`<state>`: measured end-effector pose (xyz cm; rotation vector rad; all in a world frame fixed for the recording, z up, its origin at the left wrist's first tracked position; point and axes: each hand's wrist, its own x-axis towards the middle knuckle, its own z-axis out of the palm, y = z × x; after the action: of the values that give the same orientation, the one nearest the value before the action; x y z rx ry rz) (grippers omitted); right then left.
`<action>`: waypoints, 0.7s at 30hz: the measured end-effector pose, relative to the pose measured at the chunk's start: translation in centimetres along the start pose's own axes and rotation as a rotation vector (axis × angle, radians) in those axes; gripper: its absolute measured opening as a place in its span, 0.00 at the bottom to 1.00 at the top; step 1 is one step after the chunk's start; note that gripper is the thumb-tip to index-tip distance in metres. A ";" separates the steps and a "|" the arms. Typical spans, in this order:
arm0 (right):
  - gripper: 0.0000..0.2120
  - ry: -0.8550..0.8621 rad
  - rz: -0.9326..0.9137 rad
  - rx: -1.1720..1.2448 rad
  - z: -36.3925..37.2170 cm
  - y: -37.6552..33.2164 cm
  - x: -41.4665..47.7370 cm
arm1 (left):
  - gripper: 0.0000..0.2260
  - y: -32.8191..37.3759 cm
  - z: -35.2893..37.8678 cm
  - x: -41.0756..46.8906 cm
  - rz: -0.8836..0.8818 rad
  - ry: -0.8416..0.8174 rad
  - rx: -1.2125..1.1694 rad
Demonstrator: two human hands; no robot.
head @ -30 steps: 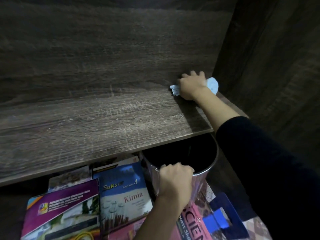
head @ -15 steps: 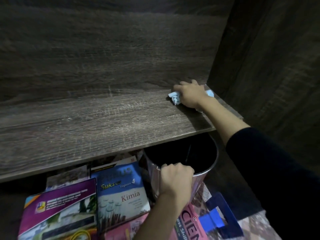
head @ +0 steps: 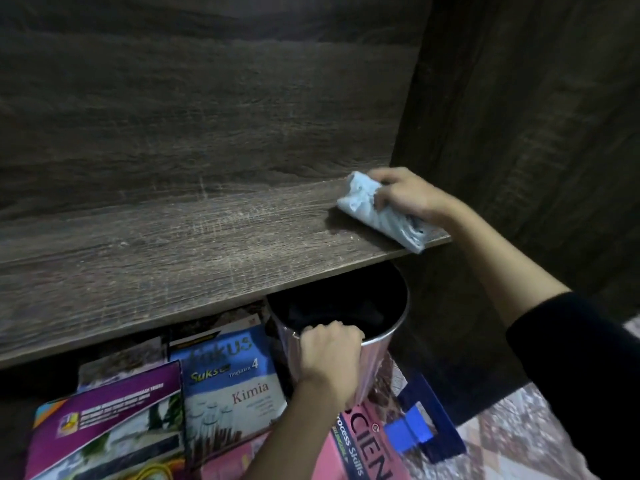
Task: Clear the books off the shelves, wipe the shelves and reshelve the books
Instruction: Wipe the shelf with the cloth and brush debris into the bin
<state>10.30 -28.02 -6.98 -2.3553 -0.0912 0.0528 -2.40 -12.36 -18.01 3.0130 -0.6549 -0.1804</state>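
Observation:
A dark wooden shelf (head: pixel 194 258) runs across the view with no books on it. At its right front corner my right hand (head: pixel 412 195) grips a crumpled light blue cloth (head: pixel 377 213), which lies on the board and hangs slightly over the front edge. Just below, my left hand (head: pixel 329 355) holds the rim of a shiny metal bin (head: pixel 377 358) whose dark inside faces up under the shelf edge. Several books lie flat below the shelf: a blue "Kimia" book (head: pixel 228 379), a purple-covered book (head: pixel 104 417) and a pink science book (head: pixel 363 445).
The shelf's dark back panel (head: pixel 207 109) and right side wall (head: pixel 519 116) close in the space. A blue plastic handle-shaped object (head: pixel 426 427) lies right of the bin on a patterned fabric (head: pixel 502 434). A yellow cord (head: pixel 156 474) shows at the bottom edge.
My right hand has drawn the cloth from the shelf's back right corner forward to its front edge. The left hand has kept its hold on the bin rim.

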 end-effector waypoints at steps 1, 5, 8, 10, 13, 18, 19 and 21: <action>0.15 0.087 0.016 -0.116 -0.4 0.5 0.4 | 0.14 0.0 0.0 0.0 0.004 0.002 -0.001; 0.19 0.171 0.187 -0.596 1.7 2.4 2.1 | 0.10 -0.1 -0.1 -0.1 0.001 -0.023 0.025; 0.20 0.231 0.162 -0.666 4.9 1.9 2.2 | 0.11 -0.2 0.2 0.1 -0.001 -0.009 0.028; 0.19 0.231 0.042 -0.676 6.5 1.0 2.0 | 0.12 -0.3 0.4 0.2 0.007 0.008 0.019; 0.20 0.124 -0.140 -0.632 8.0 0.3 1.2 | 0.15 -0.3 0.8 0.2 0.022 0.037 -0.019; 0.19 0.005 -0.305 -0.473 7.4 -0.4 -2.9 | 0.16 0.1 0.9 -0.2 0.041 0.050 -0.018; 0.18 -0.009 -0.319 -0.463 7.3 -0.5 -3.8 | 0.16 0.1 0.8 -0.3 0.041 0.047 -0.015; 0.18 -0.046 -0.319 -0.412 6.9 -0.7 -5.2 | 0.15 0.1 0.6 -0.5 0.030 0.040 -0.001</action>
<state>4.59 -23.12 -11.33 -2.7176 -0.5444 -0.0749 -2.95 -12.27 -18.53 2.9949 -0.6964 -0.1190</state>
